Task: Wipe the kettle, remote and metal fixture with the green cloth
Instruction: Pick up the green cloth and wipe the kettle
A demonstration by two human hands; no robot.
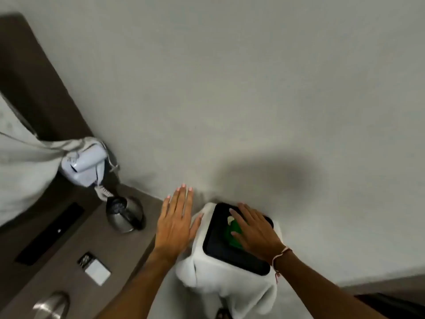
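Note:
My right hand [255,233] lies flat on the green cloth [232,233] and presses it onto the black top [220,240] of a white-draped object. Most of the cloth is hidden under my palm. My left hand [176,222] is open with fingers straight, held flat beside that object; its thumb touches the white fabric [220,277]. The steel kettle [124,215] stands on the brown counter to the left of my left hand, apart from it. A curved metal fixture [51,305] shows at the bottom left. A long black bar [50,233], possibly the remote, lies on the counter.
A grey wall [253,100] fills most of the view. A white hair dryer [85,162] hangs at the left above the kettle, beside a pale curtain [23,171]. A small white and silver box [95,269] sits on the brown counter [119,256].

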